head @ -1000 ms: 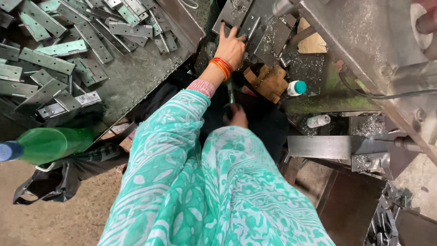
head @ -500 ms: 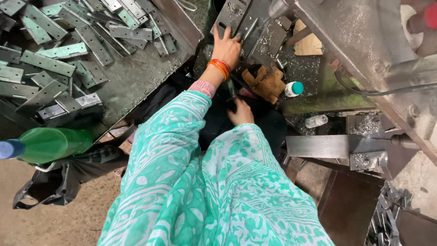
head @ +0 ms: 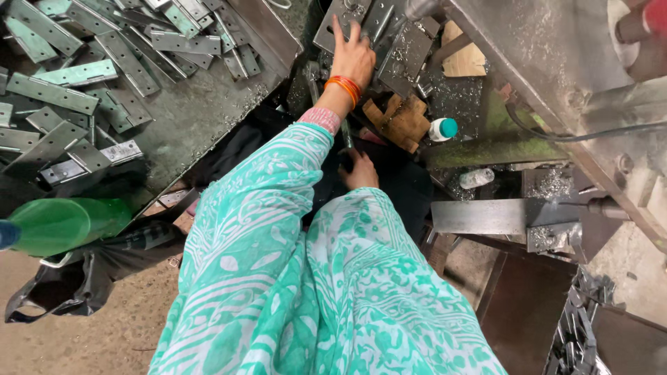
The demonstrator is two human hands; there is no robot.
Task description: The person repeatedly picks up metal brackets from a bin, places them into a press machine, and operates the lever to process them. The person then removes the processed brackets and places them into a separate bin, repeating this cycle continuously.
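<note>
The biggest risk lay at the machine bed [head: 486, 42]: the left hand [head: 354, 55] lay spread wide, fingers flat on the dark metal plates [head: 403, 48] at the tool, and a finger could have been pinched or cut on a sharp edge if anything shifted. Swarf glittered around it, so a sliver in the palm seemed likely too. The right hand [head: 361, 170] sat low in the dark gap, fingers loosely curled; whether it held anything I could not tell. The heap of hinge blanks [head: 76, 83] was cut off by the frame, as was the green bottle [head: 62, 223].
</note>
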